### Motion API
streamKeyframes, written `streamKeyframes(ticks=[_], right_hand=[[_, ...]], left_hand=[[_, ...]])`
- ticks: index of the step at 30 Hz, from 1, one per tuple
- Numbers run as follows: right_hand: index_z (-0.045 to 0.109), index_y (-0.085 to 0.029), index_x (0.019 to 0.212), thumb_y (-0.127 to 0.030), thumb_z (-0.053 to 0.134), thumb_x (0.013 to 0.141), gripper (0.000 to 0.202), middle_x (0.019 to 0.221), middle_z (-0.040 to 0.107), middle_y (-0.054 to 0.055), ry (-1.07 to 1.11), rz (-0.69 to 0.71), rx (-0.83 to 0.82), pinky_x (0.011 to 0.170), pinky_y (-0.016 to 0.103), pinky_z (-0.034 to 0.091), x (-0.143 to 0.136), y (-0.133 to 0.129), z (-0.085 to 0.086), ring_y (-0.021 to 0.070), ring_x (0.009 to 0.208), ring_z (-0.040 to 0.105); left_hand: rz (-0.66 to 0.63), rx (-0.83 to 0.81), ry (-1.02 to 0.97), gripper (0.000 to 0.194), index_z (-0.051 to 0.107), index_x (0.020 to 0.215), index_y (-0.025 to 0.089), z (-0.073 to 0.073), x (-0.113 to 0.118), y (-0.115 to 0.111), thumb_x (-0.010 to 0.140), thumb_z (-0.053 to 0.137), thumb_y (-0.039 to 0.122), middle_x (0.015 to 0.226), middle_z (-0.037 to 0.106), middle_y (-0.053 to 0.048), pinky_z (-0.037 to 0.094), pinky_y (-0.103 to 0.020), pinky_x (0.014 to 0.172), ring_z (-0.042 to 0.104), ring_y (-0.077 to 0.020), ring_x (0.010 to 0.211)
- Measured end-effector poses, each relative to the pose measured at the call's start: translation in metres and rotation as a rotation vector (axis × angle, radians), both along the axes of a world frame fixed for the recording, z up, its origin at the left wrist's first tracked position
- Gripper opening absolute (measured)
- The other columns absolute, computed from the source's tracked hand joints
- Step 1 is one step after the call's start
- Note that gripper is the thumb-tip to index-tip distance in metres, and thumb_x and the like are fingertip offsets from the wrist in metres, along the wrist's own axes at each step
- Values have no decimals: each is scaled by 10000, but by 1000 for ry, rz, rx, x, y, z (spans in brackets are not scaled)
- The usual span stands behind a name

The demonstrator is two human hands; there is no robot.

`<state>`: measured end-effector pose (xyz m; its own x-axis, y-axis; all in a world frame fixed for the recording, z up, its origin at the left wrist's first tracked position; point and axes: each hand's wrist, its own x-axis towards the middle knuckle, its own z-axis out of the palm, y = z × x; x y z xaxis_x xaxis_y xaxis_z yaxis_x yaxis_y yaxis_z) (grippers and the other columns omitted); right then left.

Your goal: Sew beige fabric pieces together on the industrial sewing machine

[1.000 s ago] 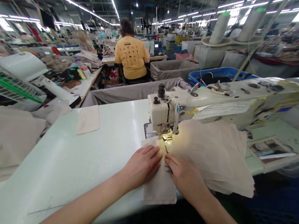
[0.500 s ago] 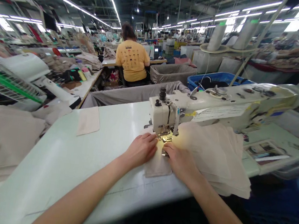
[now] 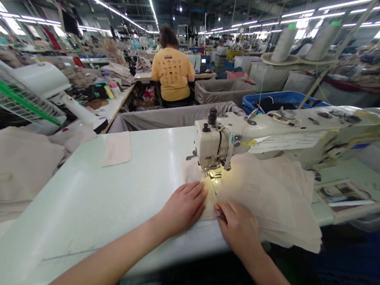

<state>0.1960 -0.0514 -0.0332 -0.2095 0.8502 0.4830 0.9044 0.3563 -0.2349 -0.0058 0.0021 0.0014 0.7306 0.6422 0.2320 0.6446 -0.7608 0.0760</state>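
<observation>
My left hand (image 3: 185,206) lies flat, palm down, on a small beige fabric piece (image 3: 208,208) in front of the sewing machine's (image 3: 210,149) needle area. To its right, my right hand (image 3: 240,226) is closed, thumb and fingertips pinched together by the piece's right edge. A small dark thing shows at those fingertips, too small to make out. The lit presser foot (image 3: 215,176) is just beyond both hands, and the fabric reaches back under it. A stack of beige fabric panels (image 3: 273,193) lies beside and beyond my right hand.
Another small beige piece (image 3: 118,149) lies on the pale green table (image 3: 138,177). A fabric pile (image 3: 7,176) and a white fan (image 3: 42,82) stand left. Thread cones (image 3: 285,43) rise behind the machine. A person in a yellow shirt (image 3: 172,74) sits ahead, beyond a grey cloth bin (image 3: 175,115).
Both hands have drawn back from the presser foot towards me, the right one further. The metal piece by my right fingertips no longer shows plainly. The view has shifted slightly.
</observation>
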Motion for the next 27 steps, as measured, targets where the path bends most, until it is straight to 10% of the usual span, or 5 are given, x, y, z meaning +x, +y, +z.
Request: streamKeyframes(ticks=[27], right_hand=[[703, -222, 934, -187, 493, 959, 214, 731, 692, 7, 15, 24, 63, 620, 285, 367, 3, -1, -8, 150, 635, 628]], left_hand=[[26, -3, 41, 394, 534, 1373, 149, 0, -24, -13, 1003, 483, 273, 1473, 545, -140, 457, -482, 1116, 516, -292, 1357]])
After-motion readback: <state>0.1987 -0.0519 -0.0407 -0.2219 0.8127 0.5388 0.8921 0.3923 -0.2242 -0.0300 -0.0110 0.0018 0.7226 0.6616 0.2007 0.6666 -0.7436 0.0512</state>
